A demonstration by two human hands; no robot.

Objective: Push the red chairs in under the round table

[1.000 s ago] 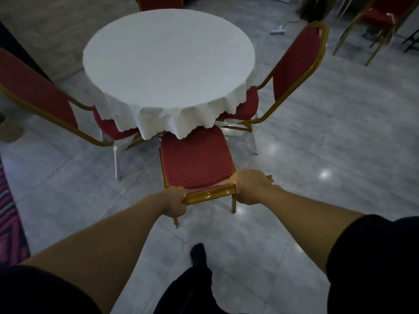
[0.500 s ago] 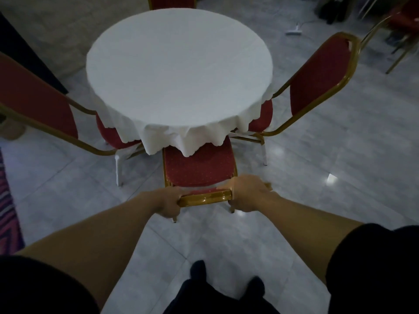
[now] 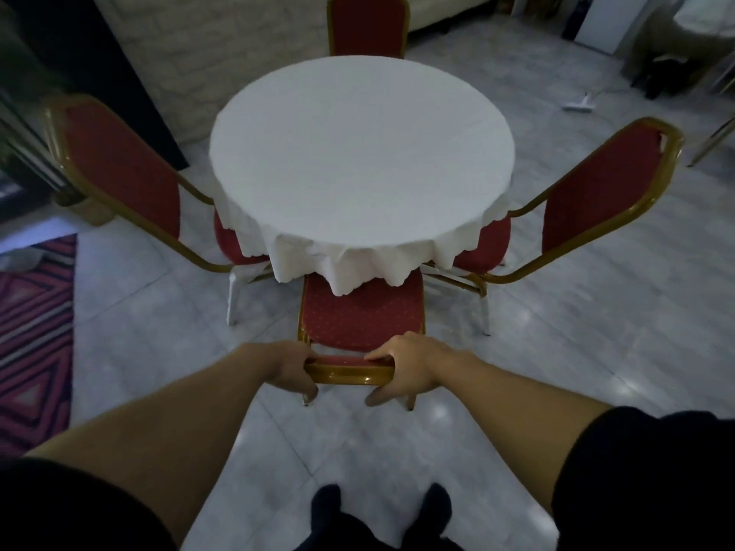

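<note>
A round table (image 3: 362,153) under a white cloth stands ahead of me. The near red chair (image 3: 360,318) has a gold frame, and the front of its seat sits under the hanging cloth. My left hand (image 3: 292,369) and my right hand (image 3: 405,369) grip the two ends of its gold top rail. A left red chair (image 3: 119,169) and a right red chair (image 3: 596,192) have their seats partly under the table. A far red chair (image 3: 368,23) stands behind the table.
A striped red rug (image 3: 35,344) lies at the left. A white floor tool (image 3: 578,105) lies at the back right, near dark objects (image 3: 668,73). A stone-faced wall (image 3: 222,53) rises behind the table. My dark-socked feet (image 3: 382,507) stand on grey tiles.
The near chair has slid forward, with more of its seat now under the cloth. Both hands stayed on its top rail, and I have stepped closer.
</note>
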